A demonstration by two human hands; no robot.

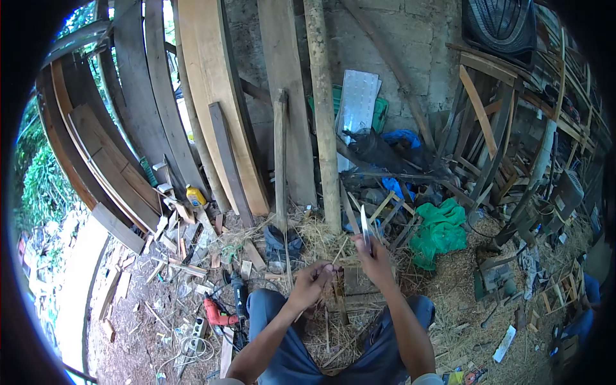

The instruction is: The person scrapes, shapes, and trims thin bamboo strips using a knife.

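Observation:
My right hand is closed round the handle of a knife, its bright blade pointing up and away from me. To its left, my left hand has its fingers pinched together on a thin pale strip, whose kind I cannot make out. Just beside those fingertips stands a short brown wooden post, between my knees. The knife blade is apart from the strip and the post.
A red power drill and a dark power tool lie by my left knee, near a white power strip. Long boards lean on the wall. Green netting lies at the right. Wood scraps and shavings cover the ground.

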